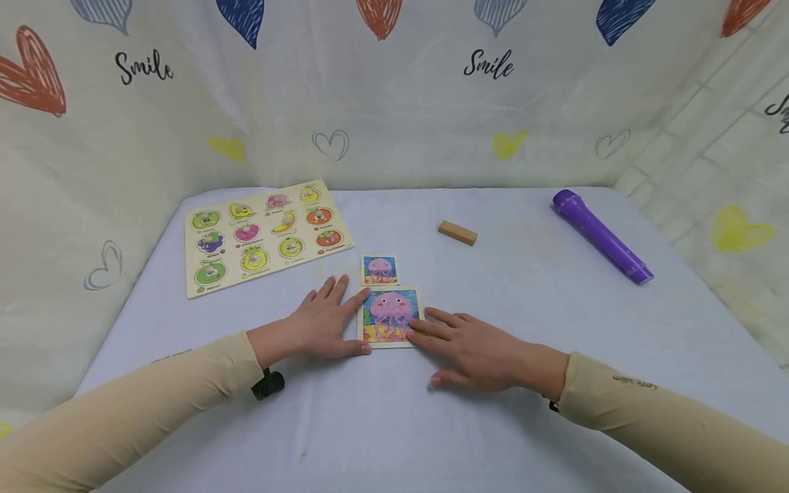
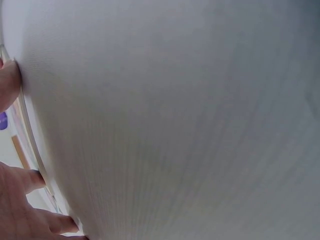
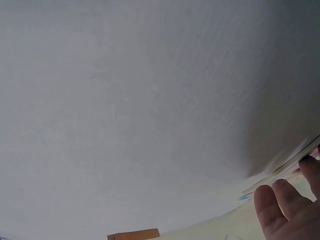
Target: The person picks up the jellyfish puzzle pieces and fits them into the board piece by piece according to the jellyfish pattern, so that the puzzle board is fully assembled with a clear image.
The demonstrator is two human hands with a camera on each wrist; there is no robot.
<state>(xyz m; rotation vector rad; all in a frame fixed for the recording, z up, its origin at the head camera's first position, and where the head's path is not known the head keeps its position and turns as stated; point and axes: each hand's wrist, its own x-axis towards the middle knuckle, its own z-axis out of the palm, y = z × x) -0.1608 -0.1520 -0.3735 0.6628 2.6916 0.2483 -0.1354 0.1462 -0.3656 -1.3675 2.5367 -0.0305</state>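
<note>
A square picture board with a pink jellyfish (image 1: pixel 391 316) lies flat on the white cloth between both hands. Right above it is a smaller jellyfish card (image 1: pixel 379 270), its lower edge close against the larger one. My left hand (image 1: pixel 323 320) lies spread at the larger board's left side, its thumb at the lower left corner and its index fingertip at the upper left corner. From the right, my right hand (image 1: pixel 474 348) rests straight fingertips on the board's right edge, thumb apart on the cloth. In the left wrist view, fingers (image 2: pixel 35 180) line the board's thin edge.
A fruit puzzle board (image 1: pixel 268 239) with knobbed pieces lies at the back left. Behind the cards is a small wooden block (image 1: pixel 457 233). A purple microphone-shaped stick (image 1: pixel 600 236) lies at the right. A curtain printed with hearts hangs behind the table.
</note>
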